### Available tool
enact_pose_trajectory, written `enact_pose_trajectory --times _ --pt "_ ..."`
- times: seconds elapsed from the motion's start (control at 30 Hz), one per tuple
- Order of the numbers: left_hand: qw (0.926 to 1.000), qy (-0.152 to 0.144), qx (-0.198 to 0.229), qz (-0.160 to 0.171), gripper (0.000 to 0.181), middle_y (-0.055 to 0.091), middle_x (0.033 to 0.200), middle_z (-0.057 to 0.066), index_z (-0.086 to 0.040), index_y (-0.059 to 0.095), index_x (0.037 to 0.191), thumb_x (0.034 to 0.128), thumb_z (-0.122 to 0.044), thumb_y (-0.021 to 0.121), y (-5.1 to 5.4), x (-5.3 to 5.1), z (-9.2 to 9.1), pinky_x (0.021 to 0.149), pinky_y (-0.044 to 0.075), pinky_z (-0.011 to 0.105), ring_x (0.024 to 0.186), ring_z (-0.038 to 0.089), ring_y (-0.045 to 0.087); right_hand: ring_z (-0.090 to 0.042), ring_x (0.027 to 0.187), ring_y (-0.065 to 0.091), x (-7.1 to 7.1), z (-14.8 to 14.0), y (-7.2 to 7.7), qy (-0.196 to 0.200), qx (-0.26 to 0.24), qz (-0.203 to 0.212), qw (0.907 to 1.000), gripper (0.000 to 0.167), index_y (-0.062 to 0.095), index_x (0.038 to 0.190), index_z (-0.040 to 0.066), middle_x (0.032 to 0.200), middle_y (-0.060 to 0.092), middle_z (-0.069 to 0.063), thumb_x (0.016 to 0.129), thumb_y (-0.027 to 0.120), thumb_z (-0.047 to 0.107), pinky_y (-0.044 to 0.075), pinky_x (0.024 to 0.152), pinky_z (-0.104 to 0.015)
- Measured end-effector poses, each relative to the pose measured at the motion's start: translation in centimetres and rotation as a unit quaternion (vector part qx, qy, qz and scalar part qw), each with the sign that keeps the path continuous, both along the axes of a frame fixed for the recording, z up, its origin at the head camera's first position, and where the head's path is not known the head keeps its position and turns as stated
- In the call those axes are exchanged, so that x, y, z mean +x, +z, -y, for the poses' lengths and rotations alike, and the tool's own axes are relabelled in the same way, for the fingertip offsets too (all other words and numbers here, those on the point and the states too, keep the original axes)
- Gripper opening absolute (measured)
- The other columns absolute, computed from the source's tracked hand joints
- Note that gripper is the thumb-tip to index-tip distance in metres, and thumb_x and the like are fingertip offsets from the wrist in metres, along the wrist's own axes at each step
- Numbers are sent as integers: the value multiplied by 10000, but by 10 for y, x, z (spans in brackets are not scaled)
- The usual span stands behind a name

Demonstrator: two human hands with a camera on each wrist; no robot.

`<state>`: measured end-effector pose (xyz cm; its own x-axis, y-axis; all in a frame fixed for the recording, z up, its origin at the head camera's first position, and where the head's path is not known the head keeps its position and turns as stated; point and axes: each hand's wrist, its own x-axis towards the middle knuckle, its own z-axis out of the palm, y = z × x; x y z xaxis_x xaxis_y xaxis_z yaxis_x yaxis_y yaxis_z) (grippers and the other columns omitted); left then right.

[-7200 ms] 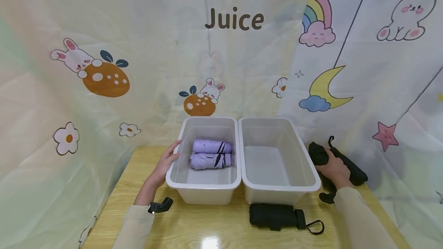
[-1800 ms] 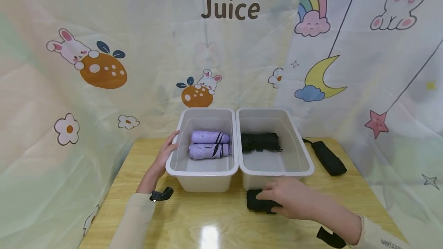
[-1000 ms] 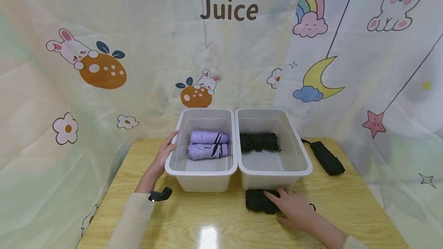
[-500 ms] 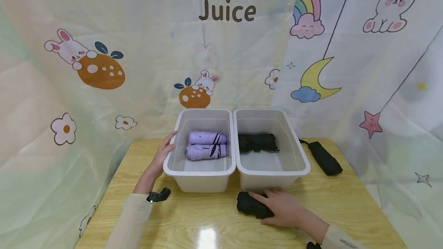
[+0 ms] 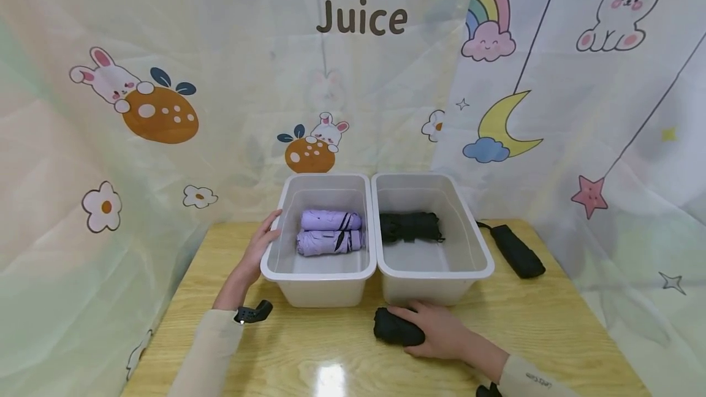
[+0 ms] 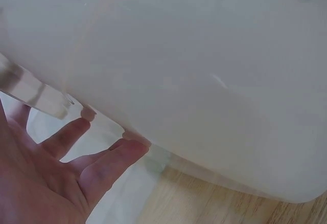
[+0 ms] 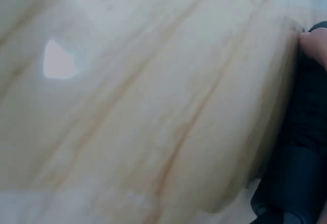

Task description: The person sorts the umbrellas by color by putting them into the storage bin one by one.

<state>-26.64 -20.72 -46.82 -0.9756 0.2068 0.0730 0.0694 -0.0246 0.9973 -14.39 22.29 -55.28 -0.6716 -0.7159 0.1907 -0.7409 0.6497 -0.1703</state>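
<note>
My right hand (image 5: 441, 332) grips a folded black umbrella (image 5: 396, 326) on the table, just in front of the right bin (image 5: 436, 275). In the right wrist view that umbrella (image 7: 304, 127) runs down the right edge, with a fingertip on it. My left hand (image 5: 255, 257) rests against the outer left side of the left bin (image 5: 318, 277); the left wrist view shows its fingertips (image 6: 134, 144) touching the rim from outside. Two folded purple umbrellas (image 5: 331, 242) lie side by side in the left bin. Another black umbrella (image 5: 410, 227) lies in the right bin.
A third black umbrella (image 5: 517, 251) lies on the wooden table (image 5: 287, 354), right of the bins, its strap toward the right bin. Both bins stand side by side before a printed curtain (image 5: 242, 97).
One black umbrella has gone from the right side of the table into the right bin. My right hand has then taken hold of the front black umbrella and shifted it slightly left.
</note>
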Motion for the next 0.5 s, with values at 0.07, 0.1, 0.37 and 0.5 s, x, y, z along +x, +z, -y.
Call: enact_pose_trajectory --times 0.07,0.1,0.37,0.5 --pt "10000 -3 -9 23 538 215 1564 170 -169 213 1554 1050 -193 399 -2 0 0 1022 330 590 1326 428 330 -148 963 571 -1 -1 0 45 -48 -19 10000 835 375 1489 362 1158 569 18 770 756 546 503 776 -385" --pt "10000 10 -24 23 536 218 1562 173 -167 215 1553 1050 -190 398 -2 0 -1 1022 331 590 1326 427 332 -140 951 570 -1 -1 0 79 -73 -9 9999 838 380 1485 366 1144 574 24 761 765 540 502 761 -376" --pt "10000 3 -59 -49 532 220 1557 182 -158 217 1550 1048 -185 393 0 0 0 1018 339 577 1327 433 322 -91 910 576 9 4 52 281 -391 379 9981 842 432 1456 363 1111 591 59 717 830 434 508 704 -308" --pt "10000 -42 -73 -35 545 202 1563 189 -162 196 1556 1051 -210 393 1 1 1 1017 340 580 1327 436 319 -45 878 563 14 5 95 465 -537 204 9973 822 467 1423 372 1073 581 124 692 839 438 502 706 -282"
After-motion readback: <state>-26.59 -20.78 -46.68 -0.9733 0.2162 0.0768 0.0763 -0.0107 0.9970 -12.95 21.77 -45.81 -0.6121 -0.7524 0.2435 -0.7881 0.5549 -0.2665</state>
